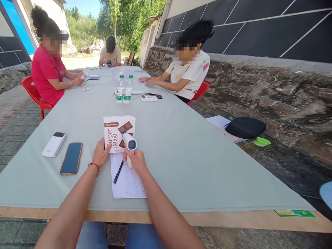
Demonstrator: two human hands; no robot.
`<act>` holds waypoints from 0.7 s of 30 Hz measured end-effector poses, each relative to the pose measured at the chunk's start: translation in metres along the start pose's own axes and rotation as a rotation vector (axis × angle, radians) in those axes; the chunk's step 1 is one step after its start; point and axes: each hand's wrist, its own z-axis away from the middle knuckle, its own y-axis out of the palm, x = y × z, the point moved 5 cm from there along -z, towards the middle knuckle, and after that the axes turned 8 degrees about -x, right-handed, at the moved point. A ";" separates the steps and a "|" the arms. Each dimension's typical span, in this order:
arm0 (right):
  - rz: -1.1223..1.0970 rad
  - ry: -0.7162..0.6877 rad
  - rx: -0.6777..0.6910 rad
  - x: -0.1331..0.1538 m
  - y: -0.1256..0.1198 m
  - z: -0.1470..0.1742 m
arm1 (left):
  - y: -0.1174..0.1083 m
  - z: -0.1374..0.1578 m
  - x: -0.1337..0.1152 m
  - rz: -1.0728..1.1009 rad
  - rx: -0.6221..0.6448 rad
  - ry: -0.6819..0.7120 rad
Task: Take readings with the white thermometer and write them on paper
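The box marked "NutriMotion" (pixel 118 133) is held above the top of a sheaf of printed papers (pixel 128 185), its front face towards the wearer; whether its lower edge touches the papers cannot be told. The left hand (pixel 101 152) grips it at its lower left corner, thumb over the front. The right hand (pixel 136 160) is wrapped around the handle of a white-and-blue thermometer-like device (pixel 129 140), its small screen facing the wearer and its head in front of the box. The step in hand looks like aiming the device at the box; a move from here would call for a steady left grip and a controlled right wrist, clear of the black pen (pixel 118 173) lying on the papers. Left of the box, a phone (pixel 71 158) and a white power bank (pixel 54 144) rest on the worktop (pixel 194 166). Beyond stand two water bottles (pixel 123 90), with three seated people around the far part.
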 end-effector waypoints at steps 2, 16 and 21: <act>0.057 -0.027 -0.038 0.001 0.000 0.001 | -0.001 0.000 -0.001 0.006 0.006 -0.014; 0.136 -0.033 -0.042 0.008 0.003 0.011 | -0.007 0.002 -0.011 0.019 0.019 -0.017; 0.148 -0.040 -0.024 0.007 0.004 0.012 | -0.009 0.000 -0.013 0.032 0.008 -0.013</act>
